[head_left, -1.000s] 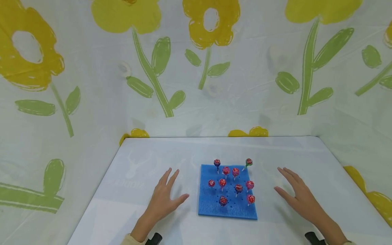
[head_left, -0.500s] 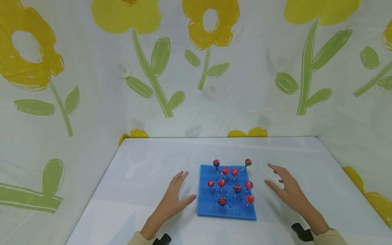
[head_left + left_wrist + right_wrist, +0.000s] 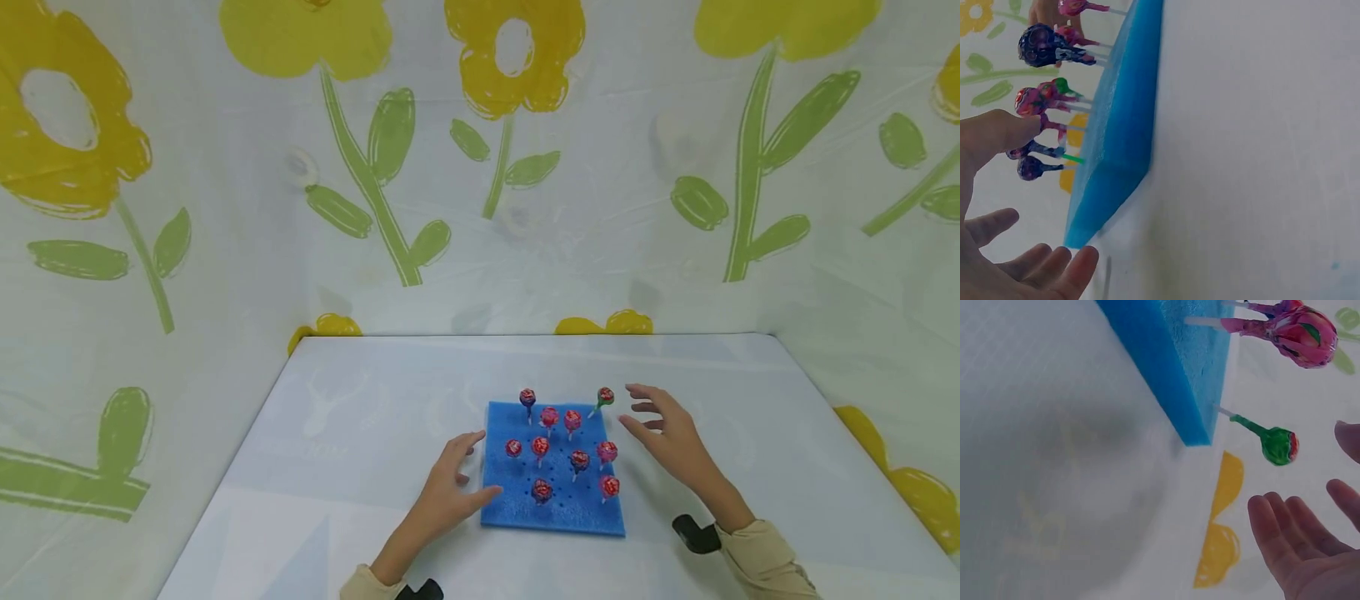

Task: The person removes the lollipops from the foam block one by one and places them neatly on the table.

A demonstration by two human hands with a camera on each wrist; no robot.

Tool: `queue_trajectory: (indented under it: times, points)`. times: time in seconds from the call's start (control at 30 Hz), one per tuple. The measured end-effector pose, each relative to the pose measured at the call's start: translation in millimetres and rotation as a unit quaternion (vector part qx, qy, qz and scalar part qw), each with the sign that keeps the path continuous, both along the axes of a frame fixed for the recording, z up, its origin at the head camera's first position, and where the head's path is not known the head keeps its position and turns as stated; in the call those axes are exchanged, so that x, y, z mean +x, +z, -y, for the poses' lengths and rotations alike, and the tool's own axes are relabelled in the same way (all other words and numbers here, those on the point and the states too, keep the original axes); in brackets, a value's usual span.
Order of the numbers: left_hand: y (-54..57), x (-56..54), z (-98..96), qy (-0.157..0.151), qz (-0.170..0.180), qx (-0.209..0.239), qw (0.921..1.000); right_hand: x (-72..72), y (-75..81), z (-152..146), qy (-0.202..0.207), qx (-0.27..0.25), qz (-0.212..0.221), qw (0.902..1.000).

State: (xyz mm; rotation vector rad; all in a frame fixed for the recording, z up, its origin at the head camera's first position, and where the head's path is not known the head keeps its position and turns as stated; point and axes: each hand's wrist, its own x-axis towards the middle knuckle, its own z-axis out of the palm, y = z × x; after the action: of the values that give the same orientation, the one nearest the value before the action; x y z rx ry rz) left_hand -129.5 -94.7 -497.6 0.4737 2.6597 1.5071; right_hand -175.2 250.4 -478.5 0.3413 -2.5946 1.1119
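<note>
Two hands beside a studded block: points of risk

A blue foam block (image 3: 581,515) is lying on the white table (image 3: 360,433), between the two hands, with ten lollipops (image 3: 540,447) standing in it on their sticks. The left hand (image 3: 447,493) is hovering at the block's left edge, thumb and fingers spread wide, holding nothing; whether a fingertip is touching the foam, the views are not settling. The right hand (image 3: 672,435) is hanging just beyond the far right corner, its thumb well parted from the fingers, also holding nothing.

The green-wrapped lollipop (image 3: 605,397) is leaning outward at that corner, nearest the right hand. A careless sweep could be knocking it further over, or a sideways pull could be bending its stick. The two pink lollipops, one (image 3: 549,416) left of the other (image 3: 572,420), are standing close together, so fingers closing on one could be jostling its neighbour. With neither hand evidently pinning the block, a tight stick could be lifting or dragging the foam along. A low left thumb could be brushing the near dark lollipop (image 3: 542,491).
</note>
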Motion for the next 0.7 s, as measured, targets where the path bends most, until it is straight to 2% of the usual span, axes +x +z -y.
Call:
queue_trajectory:
  times: [0.17,0.27,0.43,0.7]
  points:
    - [-6.3,-1.1,-9.2,0.01,0.014,0.015,0.9997,-33.0,-43.3,-7.7,-0.019,-0.003,0.014,0.9997]
    - [-9.2,-0.5,-13.1,0.018,0.022,0.007,0.9996,-41.6,-52.3,-2.9,-0.01,-0.035,0.009,0.9993]
    - [-9.8,0.8,-17.1,0.04,0.031,-0.018,0.9986,-42.2,-45.9,11.8,0.015,-0.078,-0.01,0.9968]
    - [-9.8,0.7,-20.7,0.045,0.04,-0.013,0.9981,-32.1,-15.3,36.1,0.012,-0.117,0.014,0.993]
